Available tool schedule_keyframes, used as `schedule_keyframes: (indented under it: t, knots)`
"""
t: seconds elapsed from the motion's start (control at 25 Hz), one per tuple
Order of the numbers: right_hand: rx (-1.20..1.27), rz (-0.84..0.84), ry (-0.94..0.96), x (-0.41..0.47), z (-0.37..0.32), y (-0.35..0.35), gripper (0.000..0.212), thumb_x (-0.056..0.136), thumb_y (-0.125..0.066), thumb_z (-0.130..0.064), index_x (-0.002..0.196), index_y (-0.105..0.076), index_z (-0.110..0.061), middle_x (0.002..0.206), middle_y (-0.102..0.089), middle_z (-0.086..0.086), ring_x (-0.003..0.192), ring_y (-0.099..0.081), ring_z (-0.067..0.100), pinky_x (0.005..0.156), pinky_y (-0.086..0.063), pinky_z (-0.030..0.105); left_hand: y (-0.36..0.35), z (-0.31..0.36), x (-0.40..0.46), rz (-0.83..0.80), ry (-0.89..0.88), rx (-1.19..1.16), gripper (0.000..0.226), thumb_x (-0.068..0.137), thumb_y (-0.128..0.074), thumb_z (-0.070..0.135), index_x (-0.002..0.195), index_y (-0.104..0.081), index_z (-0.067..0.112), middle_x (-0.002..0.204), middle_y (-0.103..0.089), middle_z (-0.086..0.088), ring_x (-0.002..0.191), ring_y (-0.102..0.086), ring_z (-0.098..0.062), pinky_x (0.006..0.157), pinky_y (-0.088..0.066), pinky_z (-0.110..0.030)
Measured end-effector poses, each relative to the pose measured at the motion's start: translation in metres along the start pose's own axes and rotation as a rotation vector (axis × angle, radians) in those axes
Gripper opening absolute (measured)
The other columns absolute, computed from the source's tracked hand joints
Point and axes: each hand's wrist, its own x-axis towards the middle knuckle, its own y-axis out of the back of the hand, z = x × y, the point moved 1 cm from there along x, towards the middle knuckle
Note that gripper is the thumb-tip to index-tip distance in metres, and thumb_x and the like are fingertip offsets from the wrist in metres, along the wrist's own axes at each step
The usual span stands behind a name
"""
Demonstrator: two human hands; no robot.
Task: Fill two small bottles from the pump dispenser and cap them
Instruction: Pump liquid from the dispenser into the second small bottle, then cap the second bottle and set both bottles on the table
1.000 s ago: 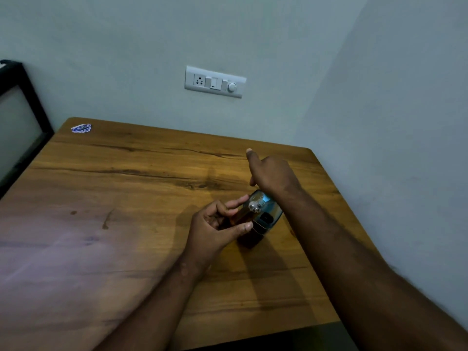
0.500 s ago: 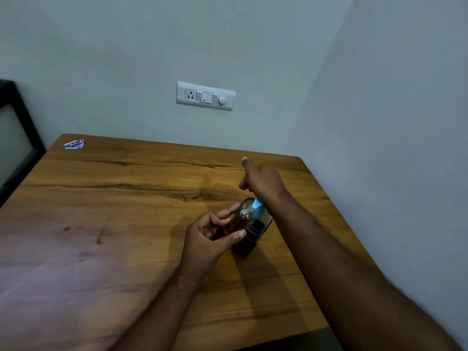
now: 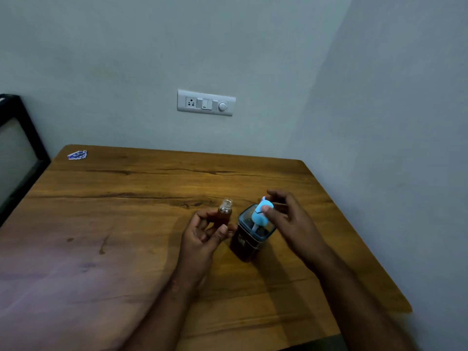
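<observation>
head view: left hand [image 3: 202, 236] pinches a small amber bottle [image 3: 224, 214] upright, uncapped, just left of the pump dispenser [image 3: 253, 234].
right hand [image 3: 286, 219], fingers loosely curled, rests a thumb on the blue pump head [image 3: 262, 214]; real grip cannot be told. risk: bottle mouth sits beside the nozzle, so a press would likely spill on the wooden table [image 3: 126, 224]. dispenser near right edge; open room lies left.

Wooden table [image 3: 126, 224] bearing dispenser [image 3: 249, 239], sticker [image 3: 77, 155]
</observation>
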Motion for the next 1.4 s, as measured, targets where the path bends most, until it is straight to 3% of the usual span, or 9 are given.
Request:
schedule_keyframes:
  t: [0.08,0.16,0.28,0.44,0.64,0.84,1.2,1.32,1.4]
  knots:
    - [-0.193,-0.062,-0.026,-0.007,0.009,-0.009,0.095,0.084,-0.085,-0.059,0.164,-0.039,-0.034,0.160,-0.045,-0.015,0.143,-0.050,0.008,0.103,-0.055,0.024,0.001,-0.001,0.001,-0.001,0.012,-0.003,0.046,0.086,-0.069,0.009,0.131,-0.058,0.011,0.121,-0.075,-0.011,0.104,-0.077,-0.029,0.086,-0.064,-0.035]
    - [-0.363,-0.019,-0.012,-0.008,0.018,-0.026,0.109,0.078,-0.093,-0.058,0.166,-0.035,-0.029,0.167,-0.043,-0.009,0.150,-0.047,0.011,0.119,-0.051,0.035,0.005,-0.004,0.003,0.017,0.033,0.017,0.052,0.088,-0.066,0.011,0.139,-0.056,0.011,0.123,-0.076,-0.010,0.109,-0.076,-0.031,0.093,-0.063,-0.039]
    - [-0.391,0.098,-0.013,-0.002,0.019,-0.040,0.094,0.076,-0.097,-0.048,0.154,-0.051,-0.025,0.150,-0.062,-0.006,0.135,-0.062,0.012,0.110,-0.057,0.032,0.010,-0.008,0.003,0.034,0.007,0.135,0.048,0.090,-0.066,0.014,0.138,-0.061,0.015,0.123,-0.076,-0.012,0.119,-0.073,-0.029,0.100,-0.057,-0.043]
    - [-0.267,0.127,-0.021,0.010,-0.001,-0.015,0.079,0.073,-0.100,-0.039,0.140,-0.062,-0.021,0.130,-0.072,-0.005,0.118,-0.069,0.012,0.092,-0.057,0.022,0.012,-0.007,0.003,0.066,-0.036,0.194,0.042,0.091,-0.068,-0.002,0.132,-0.064,0.007,0.121,-0.079,-0.008,0.122,-0.071,-0.025,0.097,-0.057,-0.023]
    - [-0.215,0.317,0.042,0.043,-0.025,0.063,0.079,0.071,-0.103,-0.035,0.139,-0.066,-0.021,0.124,-0.076,-0.004,0.112,-0.072,0.015,0.097,-0.059,0.033,0.011,-0.010,0.005,0.094,-0.032,0.295,0.042,0.087,-0.077,-0.003,0.125,-0.071,0.015,0.121,-0.079,-0.005,0.119,-0.073,-0.021,0.101,-0.057,-0.030]
    - [-0.252,0.463,-0.080,0.080,0.023,0.112,0.084,0.067,-0.104,-0.026,0.140,-0.066,-0.017,0.130,-0.076,0.004,0.120,-0.072,0.025,0.105,-0.059,0.043,0.007,-0.006,0.001,0.079,-0.030,0.366,0.045,0.084,-0.082,0.000,0.121,-0.073,0.024,0.118,-0.080,0.003,0.114,-0.074,-0.013,0.098,-0.057,-0.030]
    - [-0.234,0.422,-0.217,0.086,0.088,0.107,0.089,0.072,-0.103,-0.021,0.148,-0.058,-0.011,0.143,-0.070,0.010,0.132,-0.066,0.031,0.113,-0.056,0.048,0.005,-0.009,0.001,0.063,0.001,0.462,0.047,0.082,-0.084,0.002,0.120,-0.073,0.027,0.118,-0.080,0.002,0.114,-0.074,-0.015,0.103,-0.056,-0.040]
    - [-0.220,0.357,-0.215,0.084,0.084,0.110,0.096,0.074,-0.102,-0.030,0.154,-0.051,-0.011,0.150,-0.062,0.012,0.138,-0.061,0.032,0.113,-0.055,0.047,0.005,-0.008,0.001,0.058,-0.007,0.479,0.046,0.083,-0.084,0.003,0.120,-0.073,0.027,0.118,-0.080,0.002,0.113,-0.074,-0.014,0.104,-0.057,-0.041]
    - [-0.299,0.532,-0.153,0.074,0.069,0.110,0.090,0.081,-0.096,-0.040,0.154,-0.052,-0.011,0.151,-0.056,0.015,0.139,-0.059,0.034,0.110,-0.055,0.050,0.005,-0.008,0.000,0.063,-0.009,0.494,0.045,0.083,-0.085,0.005,0.122,-0.072,0.025,0.119,-0.079,0.002,0.114,-0.074,-0.013,0.104,-0.056,-0.041]
